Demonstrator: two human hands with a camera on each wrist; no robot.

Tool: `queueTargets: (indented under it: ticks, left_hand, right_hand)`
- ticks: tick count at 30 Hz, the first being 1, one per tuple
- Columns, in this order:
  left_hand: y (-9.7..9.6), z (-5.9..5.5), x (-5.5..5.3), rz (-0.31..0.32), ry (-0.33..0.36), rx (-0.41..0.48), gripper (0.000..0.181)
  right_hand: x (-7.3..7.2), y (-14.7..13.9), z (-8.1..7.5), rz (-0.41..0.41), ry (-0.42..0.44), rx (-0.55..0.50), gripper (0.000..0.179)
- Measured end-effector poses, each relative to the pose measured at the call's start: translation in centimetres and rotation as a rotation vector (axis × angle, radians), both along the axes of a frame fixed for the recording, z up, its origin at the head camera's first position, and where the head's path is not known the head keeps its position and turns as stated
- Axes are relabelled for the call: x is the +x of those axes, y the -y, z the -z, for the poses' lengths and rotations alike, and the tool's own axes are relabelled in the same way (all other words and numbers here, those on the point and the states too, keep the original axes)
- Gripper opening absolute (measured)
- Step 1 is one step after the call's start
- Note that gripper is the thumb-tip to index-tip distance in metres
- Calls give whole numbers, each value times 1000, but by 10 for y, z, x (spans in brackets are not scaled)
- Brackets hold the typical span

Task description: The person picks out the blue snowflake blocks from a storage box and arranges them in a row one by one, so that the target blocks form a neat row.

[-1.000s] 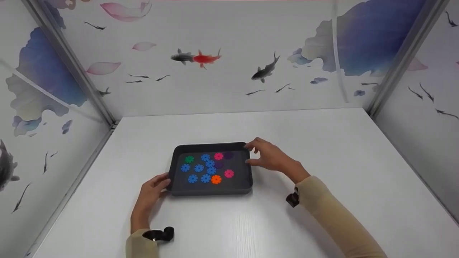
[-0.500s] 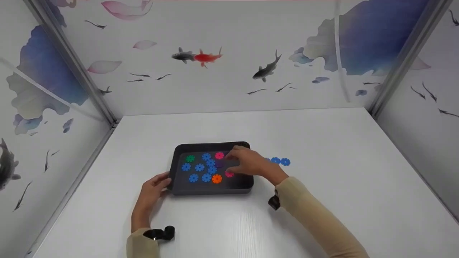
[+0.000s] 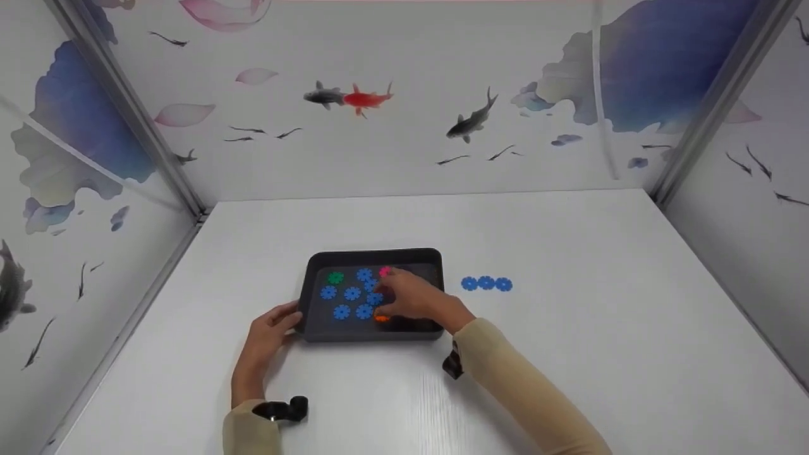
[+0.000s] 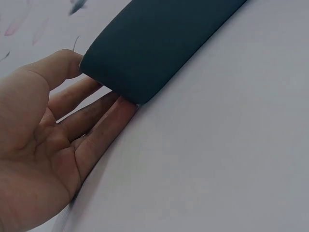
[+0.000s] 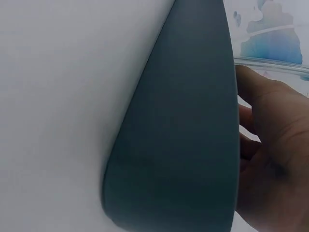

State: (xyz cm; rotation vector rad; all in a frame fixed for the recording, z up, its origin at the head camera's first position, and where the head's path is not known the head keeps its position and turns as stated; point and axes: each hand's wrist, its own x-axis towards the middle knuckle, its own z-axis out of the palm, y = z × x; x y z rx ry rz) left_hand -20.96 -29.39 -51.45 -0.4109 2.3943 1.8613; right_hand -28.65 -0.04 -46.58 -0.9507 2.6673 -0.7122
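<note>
A dark grey tray [image 3: 366,337] lies on the table with several small notched plastic discs inside, mostly blue [image 3: 352,294], plus a green disc [image 3: 335,278]. A pink disc [image 3: 385,272] and an orange disc [image 3: 382,318] are partly covered by my right hand [image 3: 411,297]. That hand reaches over the tray's right wall, thumb and fingers apart around the blue discs in the middle. My left hand [image 3: 268,335] holds the tray's left side near the front corner; in the left wrist view the thumb is at the rim and the fingertips are at the lower edge.
To the right of the tray, a row of blue discs [image 3: 486,283] lies on the white table [image 3: 569,253]. Printed panels [image 3: 404,151] with fish and petals stand behind and at both sides, joined by metal posts.
My right hand has moved left from the tray's right rim to above its middle, uncovering the row of blue discs on the table. The left hand stays at the tray's side.
</note>
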Motion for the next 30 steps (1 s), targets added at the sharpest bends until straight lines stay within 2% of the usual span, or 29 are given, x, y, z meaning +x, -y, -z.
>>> queueTargets:
  ticks: [7, 15, 23, 30]
  left_hand:
    - [1, 2, 1, 4, 4, -10, 47]
    - [0, 3, -1, -4, -22, 24, 45]
    - [1, 1, 0, 4, -14, 26, 47]
    - [1, 0, 0, 9, -18, 29, 46]
  right_hand:
    - [1, 13, 5, 23, 45, 11, 44]
    - [2, 24, 11, -37, -23, 7, 38]
    - [1, 29, 11, -23, -21, 50, 35]
    - [-2, 29, 16, 6, 22, 18, 33]
